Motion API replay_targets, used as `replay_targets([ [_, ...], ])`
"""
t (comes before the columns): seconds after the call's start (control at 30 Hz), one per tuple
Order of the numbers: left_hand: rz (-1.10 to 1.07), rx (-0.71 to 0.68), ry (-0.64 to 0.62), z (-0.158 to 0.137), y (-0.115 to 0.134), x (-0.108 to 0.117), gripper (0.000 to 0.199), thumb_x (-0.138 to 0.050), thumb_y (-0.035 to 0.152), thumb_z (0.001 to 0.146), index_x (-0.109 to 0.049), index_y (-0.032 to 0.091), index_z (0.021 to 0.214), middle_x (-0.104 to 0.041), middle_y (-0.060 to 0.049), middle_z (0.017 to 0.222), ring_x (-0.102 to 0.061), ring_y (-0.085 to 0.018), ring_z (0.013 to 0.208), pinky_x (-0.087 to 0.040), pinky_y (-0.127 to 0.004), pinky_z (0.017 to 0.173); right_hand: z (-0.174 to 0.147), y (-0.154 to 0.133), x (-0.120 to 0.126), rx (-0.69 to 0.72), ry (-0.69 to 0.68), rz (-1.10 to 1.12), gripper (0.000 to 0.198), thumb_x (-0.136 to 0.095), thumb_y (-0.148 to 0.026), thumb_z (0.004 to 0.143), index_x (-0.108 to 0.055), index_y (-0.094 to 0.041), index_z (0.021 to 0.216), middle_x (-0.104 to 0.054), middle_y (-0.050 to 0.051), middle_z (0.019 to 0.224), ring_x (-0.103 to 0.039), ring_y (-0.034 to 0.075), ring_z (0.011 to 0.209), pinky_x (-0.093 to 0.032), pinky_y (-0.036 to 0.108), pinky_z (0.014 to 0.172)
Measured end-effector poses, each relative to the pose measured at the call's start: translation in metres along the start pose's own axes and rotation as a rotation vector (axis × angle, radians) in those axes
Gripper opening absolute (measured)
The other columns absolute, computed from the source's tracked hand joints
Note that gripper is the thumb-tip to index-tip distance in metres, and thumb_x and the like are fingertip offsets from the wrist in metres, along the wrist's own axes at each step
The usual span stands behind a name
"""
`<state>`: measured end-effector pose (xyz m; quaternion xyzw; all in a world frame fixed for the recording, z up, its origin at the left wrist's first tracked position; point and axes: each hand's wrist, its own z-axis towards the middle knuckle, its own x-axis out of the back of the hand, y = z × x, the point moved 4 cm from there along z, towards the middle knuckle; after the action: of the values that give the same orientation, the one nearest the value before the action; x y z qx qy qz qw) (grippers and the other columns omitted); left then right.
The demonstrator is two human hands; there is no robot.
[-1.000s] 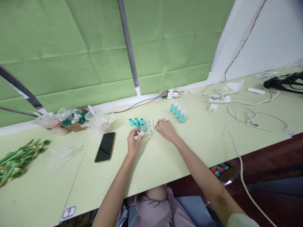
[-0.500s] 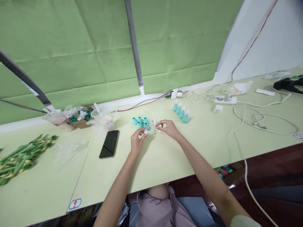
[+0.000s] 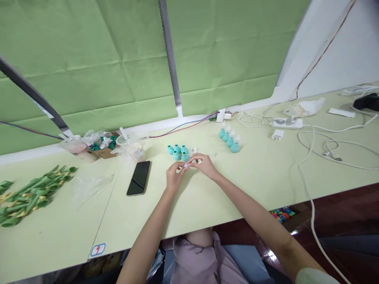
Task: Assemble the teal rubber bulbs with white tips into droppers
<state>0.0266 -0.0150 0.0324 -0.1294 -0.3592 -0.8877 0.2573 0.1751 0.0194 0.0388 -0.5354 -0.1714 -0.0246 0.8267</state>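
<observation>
My left hand [image 3: 174, 176] pinches a small white translucent piece [image 3: 185, 165] over the table. Against the same piece my right hand [image 3: 204, 165] is closed, its fingertips meeting those of the left; whether a second tiny part is between them is hidden. Just beyond the hands stand several small turquoise pots [image 3: 177, 154] with open tops. Loose white pieces [image 3: 195, 150] lie to the right of these pots. Farther right, a slanting row of turquoise pots [image 3: 230, 141] carries white pointed tops.
A black phone [image 3: 139, 178] lies left of my hands. Behind it are a plastic cup [image 3: 134, 149] and a cardboard box [image 3: 107, 151]. Green tubular parts [image 3: 38, 195] are heaped at far left. A power strip [image 3: 287, 123] and white cables [image 3: 322, 146] spread over the right side.
My right hand has moved left and toward me, from the loose white pieces to the piece in my left hand. The view has shifted slightly.
</observation>
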Motion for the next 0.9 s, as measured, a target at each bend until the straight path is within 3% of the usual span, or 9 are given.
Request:
replay_targets([
  [0.17,0.114,-0.143,0.030,-0.003,0.001,0.001,0.012,-0.059,0.029,0.079,-0.062,0.018,0.083,-0.069,-0.004,0.079,-0.064,-0.014,0.073,-0.050,-0.025,0.059,0.001,0.006,-0.005,-0.157,-0.082,0.229,0.030,-0.072,-0.043,0.060,-0.068,-0.018,0.076,-0.065,0.003,0.078,-0.052,0.012,0.066,-0.039,0.025,0.063],
  [0.3,0.213,-0.365,0.051,-0.008,0.006,0.001,0.007,-0.060,0.022,0.079,-0.062,0.018,0.085,-0.070,-0.005,0.081,-0.066,-0.015,0.077,-0.053,-0.027,0.067,-0.003,0.010,-0.006,-0.316,-0.239,0.407,0.041,-0.074,-0.039,0.057,-0.068,-0.017,0.092,-0.065,0.004,0.087,-0.050,0.009,0.060,-0.034,0.022,0.054],
  [0.37,0.245,-0.451,0.026,-0.011,0.009,0.001,0.009,-0.058,0.020,0.080,-0.062,0.018,0.088,-0.070,-0.005,0.082,-0.066,-0.015,0.078,-0.053,-0.027,0.069,-0.006,0.015,-0.005,-0.392,-0.315,0.465,0.040,-0.076,-0.036,0.056,-0.069,-0.016,0.090,-0.066,0.005,0.088,-0.050,0.008,0.059,-0.032,0.021,0.051],
  [0.53,0.287,-0.550,-0.080,-0.019,0.019,-0.001,0.017,-0.050,0.017,0.084,-0.062,0.019,0.096,-0.069,-0.007,0.089,-0.066,-0.016,0.083,-0.053,-0.027,0.069,-0.009,0.025,-0.004,-0.498,-0.429,0.580,0.038,-0.081,-0.027,0.048,-0.070,-0.015,0.083,-0.066,0.002,0.073,-0.051,0.007,0.057,-0.031,0.020,0.049],
  [0.73,0.278,-0.649,-0.076,-0.023,0.029,-0.001,0.020,-0.052,0.012,0.082,-0.060,0.018,0.100,-0.069,-0.007,0.093,-0.065,-0.015,0.084,-0.052,-0.026,0.067,-0.012,0.035,-0.007,-0.550,-0.484,0.674,0.039,-0.081,-0.022,0.050,-0.070,-0.014,0.086,-0.066,0.001,0.069,-0.054,0.007,0.055,-0.037,0.019,0.049],
  [0.9,0.251,-0.641,-0.063,-0.027,0.028,-0.005,0.019,-0.052,0.012,0.082,-0.061,0.018,0.098,-0.069,-0.007,0.094,-0.065,-0.014,0.084,-0.052,-0.025,0.068,-0.015,0.033,-0.007,-0.571,-0.517,0.740,0.036,-0.082,-0.019,0.048,-0.070,-0.013,0.082,-0.065,0.000,0.066,-0.056,0.007,0.056,-0.045,0.020,0.055],
])
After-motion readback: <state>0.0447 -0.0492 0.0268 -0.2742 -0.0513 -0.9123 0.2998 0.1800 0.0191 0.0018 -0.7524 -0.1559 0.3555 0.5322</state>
